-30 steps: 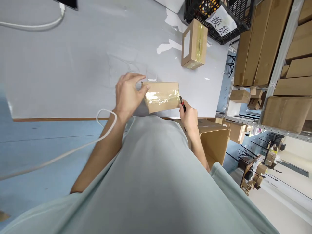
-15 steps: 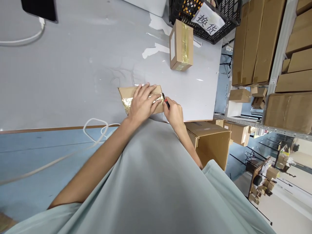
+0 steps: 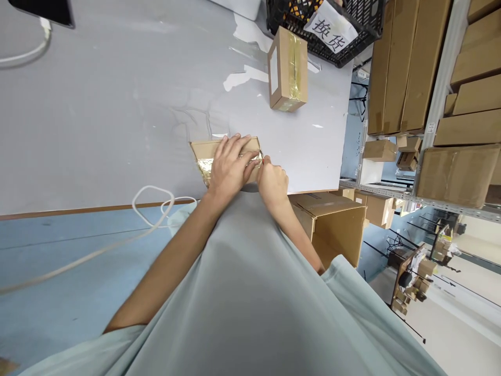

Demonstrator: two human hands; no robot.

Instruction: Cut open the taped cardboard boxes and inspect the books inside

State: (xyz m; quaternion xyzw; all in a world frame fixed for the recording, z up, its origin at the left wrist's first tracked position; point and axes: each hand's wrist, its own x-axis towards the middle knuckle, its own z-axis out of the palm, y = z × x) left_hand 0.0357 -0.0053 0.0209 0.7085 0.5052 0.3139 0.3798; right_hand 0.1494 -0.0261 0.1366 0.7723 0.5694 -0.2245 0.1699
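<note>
Both hands (image 3: 230, 168) press the taped box (image 3: 203, 154) on the table (image 3: 117, 104).

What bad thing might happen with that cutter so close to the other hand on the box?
The right hand presses a red-tipped cutter at the end of the taped box, and the left hand lies flat on top right beside it. If the tip slips, it might nick those fingers. The box also sits near the table edge, so a hard push might slide it off.
</note>
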